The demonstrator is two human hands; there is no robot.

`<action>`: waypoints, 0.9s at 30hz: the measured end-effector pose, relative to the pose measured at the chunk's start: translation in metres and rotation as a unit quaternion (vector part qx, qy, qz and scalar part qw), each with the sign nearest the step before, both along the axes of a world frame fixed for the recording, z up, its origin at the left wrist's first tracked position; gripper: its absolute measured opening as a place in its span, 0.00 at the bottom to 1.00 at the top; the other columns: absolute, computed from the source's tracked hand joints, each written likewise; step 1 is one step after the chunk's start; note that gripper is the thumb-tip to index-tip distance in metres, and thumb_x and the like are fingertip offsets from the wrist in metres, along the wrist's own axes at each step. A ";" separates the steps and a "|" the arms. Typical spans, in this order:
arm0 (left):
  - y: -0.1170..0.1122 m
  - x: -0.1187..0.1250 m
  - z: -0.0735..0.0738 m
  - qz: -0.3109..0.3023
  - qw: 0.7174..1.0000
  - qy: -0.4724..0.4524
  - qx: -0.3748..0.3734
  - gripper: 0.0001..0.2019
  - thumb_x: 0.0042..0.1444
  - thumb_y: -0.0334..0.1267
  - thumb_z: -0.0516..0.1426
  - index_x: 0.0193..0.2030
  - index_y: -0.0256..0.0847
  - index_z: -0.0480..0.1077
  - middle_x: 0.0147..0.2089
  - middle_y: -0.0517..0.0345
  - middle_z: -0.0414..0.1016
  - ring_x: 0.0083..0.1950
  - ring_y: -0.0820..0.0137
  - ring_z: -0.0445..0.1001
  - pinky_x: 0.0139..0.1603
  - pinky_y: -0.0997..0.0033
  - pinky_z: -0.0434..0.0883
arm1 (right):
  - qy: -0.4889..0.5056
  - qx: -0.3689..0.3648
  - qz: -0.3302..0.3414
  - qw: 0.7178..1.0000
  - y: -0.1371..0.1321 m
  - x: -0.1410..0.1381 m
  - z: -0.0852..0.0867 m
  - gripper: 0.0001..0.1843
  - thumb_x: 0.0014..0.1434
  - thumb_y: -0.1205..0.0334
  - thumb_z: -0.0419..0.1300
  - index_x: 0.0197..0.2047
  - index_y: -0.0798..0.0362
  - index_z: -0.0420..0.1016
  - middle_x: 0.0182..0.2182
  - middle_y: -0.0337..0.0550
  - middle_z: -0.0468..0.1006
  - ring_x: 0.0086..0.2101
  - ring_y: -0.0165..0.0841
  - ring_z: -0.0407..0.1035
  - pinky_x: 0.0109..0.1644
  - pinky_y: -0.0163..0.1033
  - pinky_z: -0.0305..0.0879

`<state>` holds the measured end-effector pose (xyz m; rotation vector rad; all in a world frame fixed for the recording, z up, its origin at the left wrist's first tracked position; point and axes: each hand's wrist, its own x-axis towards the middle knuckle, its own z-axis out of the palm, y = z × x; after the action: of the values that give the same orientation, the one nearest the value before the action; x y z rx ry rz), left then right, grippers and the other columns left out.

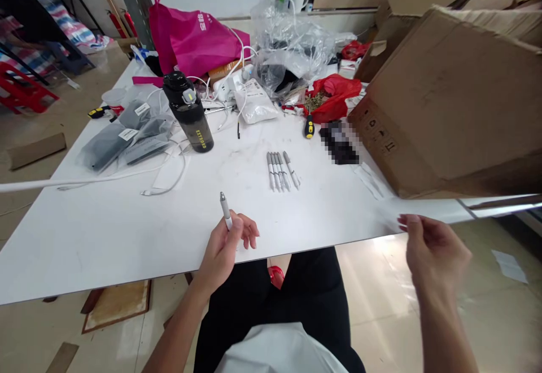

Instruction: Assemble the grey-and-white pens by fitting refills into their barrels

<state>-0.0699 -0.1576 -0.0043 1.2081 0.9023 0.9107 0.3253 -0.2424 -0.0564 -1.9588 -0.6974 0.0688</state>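
Observation:
My left hand (228,243) is closed round a grey and white pen (226,210), whose silver-tipped end points up and away from me. Just beyond it, several similar pens (278,171) lie side by side on the white table (127,232), one set slightly apart on the right. Past the table's front edge on the right, my right hand (434,249) has its fingertips pinched together. Something thin and whitish shows at those fingertips, too blurred to name. Near that hand, clear plastic strips (370,181) lie beside a cardboard box (444,113).
A black bottle (188,113) stands at the back left beside bagged dark items (118,139) and white cables (169,192). Farther back are a pink bag (199,40), a white packet (256,102), a red plastic bag (334,93), a screwdriver (309,127) and a blurred-out black item (339,143).

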 end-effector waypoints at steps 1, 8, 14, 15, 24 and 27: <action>0.001 -0.001 0.002 -0.012 1.000 -0.020 -0.008 0.22 0.79 0.57 0.46 0.36 0.45 0.56 0.41 0.53 0.79 0.37 0.65 0.73 0.44 0.60 0.69 | 0.018 0.001 0.021 1.000 0.001 -0.013 0.003 0.17 0.66 0.41 0.67 0.43 0.46 0.82 0.40 0.49 0.87 0.41 0.47 0.83 0.50 0.54 0.78; 0.038 0.028 0.026 -0.039 0.993 -0.098 0.060 0.23 0.79 0.56 0.46 0.37 0.46 0.69 0.44 0.48 0.83 0.51 0.57 0.78 0.60 0.54 0.70 | 0.112 0.072 0.283 0.950 0.060 -0.105 0.043 0.30 0.77 0.38 0.53 0.26 0.45 0.58 0.21 0.37 0.66 0.25 0.34 0.63 0.32 0.42 0.60; 0.113 0.061 0.012 -0.065 0.984 -0.159 0.048 0.31 0.69 0.67 0.58 0.66 0.47 0.76 0.64 0.46 0.82 0.59 0.54 0.81 0.56 0.57 0.77 | 0.310 0.030 0.573 0.758 0.151 -0.170 0.068 0.27 0.73 0.30 0.57 0.45 0.48 0.71 0.37 0.42 0.78 0.33 0.35 0.73 0.40 0.43 0.72; 0.125 0.063 0.006 -0.074 0.986 -0.146 0.032 0.34 0.67 0.69 0.59 0.70 0.49 0.74 0.66 0.46 0.81 0.56 0.54 0.82 0.53 0.57 0.78 | 0.324 0.032 0.602 0.729 0.168 -0.178 0.070 0.29 0.71 0.28 0.58 0.42 0.48 0.70 0.34 0.41 0.75 0.31 0.33 0.71 0.38 0.42 0.71; 0.171 0.038 -0.041 0.084 0.983 -0.154 0.060 0.26 0.69 0.59 0.63 0.62 0.42 0.79 0.64 0.44 0.83 0.79 0.55 0.68 0.84 0.49 0.52 | 0.188 0.079 0.525 0.826 0.247 -0.166 0.031 0.35 0.70 0.23 0.55 0.43 0.50 0.75 0.26 0.32 0.60 0.24 0.29 0.53 0.27 0.38 0.52; 0.170 0.037 -0.038 0.074 0.977 -0.198 0.024 0.25 0.65 0.51 0.70 0.64 0.43 0.77 0.68 0.44 0.81 0.77 0.55 0.71 0.83 0.49 0.57 | 0.078 0.054 0.534 0.840 0.242 -0.157 0.023 0.34 0.74 0.27 0.51 0.45 0.50 0.77 0.26 0.33 0.63 0.25 0.31 0.57 0.32 0.40 0.55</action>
<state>-0.0331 0.0119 -0.0427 0.9609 0.6555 1.2470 0.1680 -0.0005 -0.0339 -1.2172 -1.5612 0.8345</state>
